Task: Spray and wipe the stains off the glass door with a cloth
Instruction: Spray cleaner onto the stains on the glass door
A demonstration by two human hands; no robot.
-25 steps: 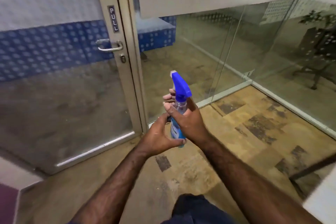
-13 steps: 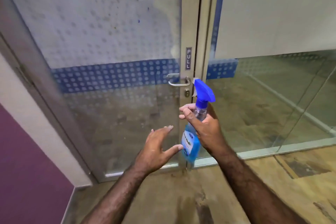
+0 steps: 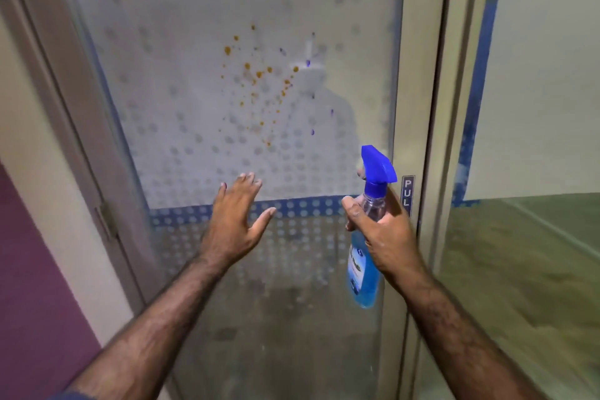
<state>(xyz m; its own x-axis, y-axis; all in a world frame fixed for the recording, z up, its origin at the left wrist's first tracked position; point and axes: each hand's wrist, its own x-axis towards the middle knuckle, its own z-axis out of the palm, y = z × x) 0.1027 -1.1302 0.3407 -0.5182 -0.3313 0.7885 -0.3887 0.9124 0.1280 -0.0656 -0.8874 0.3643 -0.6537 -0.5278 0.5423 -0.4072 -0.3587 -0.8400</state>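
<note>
1. The glass door [image 3: 201, 269] fills the view, frosted with a dot pattern above and a blue dotted band across its middle.
2. The stains [image 3: 259, 81], orange spatter with a few purple drops to their right, sit on the frosted part at about 12 o'clock from the hands, well above both.
3. The right hand [image 3: 386, 237] is wrapped around the neck of the spray bottle [image 3: 363, 273], thumb across the front. The grip sits high, probably so a finger can reach the trigger, though the trigger finger itself is hidden behind the blue spray head [image 3: 378, 166].
4. The bottle is upright, blue liquid in its lower part, held at 3 o'clock from the left hand and well apart from it. Its nozzle points up and left, toward the stains.
5. The left hand [image 3: 238, 221] is spread flat and holds nothing, raised near the blue band; whether it touches the glass I cannot tell.
6. No cloth is in view.
7. A "PULL" sign [image 3: 407, 195] on the door frame [image 3: 418, 75] sits just behind the right hand.
8. Judgement: spraying has not begun, and the bottle needs lifting toward 11 o'clock first.
</note>
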